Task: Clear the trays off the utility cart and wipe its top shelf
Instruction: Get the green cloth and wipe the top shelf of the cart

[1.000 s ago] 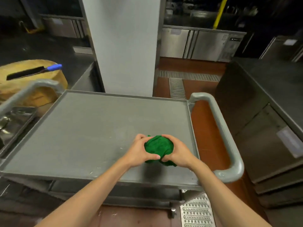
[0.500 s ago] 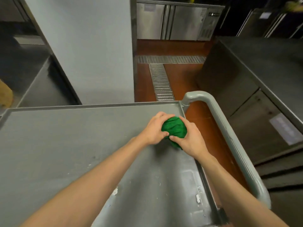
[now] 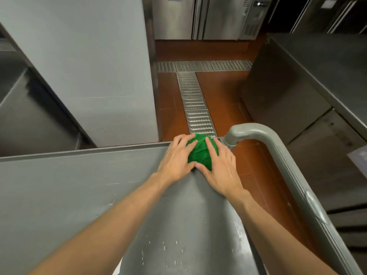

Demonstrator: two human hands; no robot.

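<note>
My left hand [image 3: 175, 162] and right hand [image 3: 219, 168] press flat, fingers nearly straight, on the green cloth [image 3: 201, 153], bunched at the shelf's [image 3: 79, 191] far right corner. Advice: keep pressure even and sweep along the rim. White specks remain nearer me. The handle [image 3: 278, 153] crowds the right; no trays visible.

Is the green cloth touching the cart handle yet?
Cannot tell. In the head view the green cloth sits at the shelf's far right corner beside the cart handle, but the right hand covers that side.
</note>
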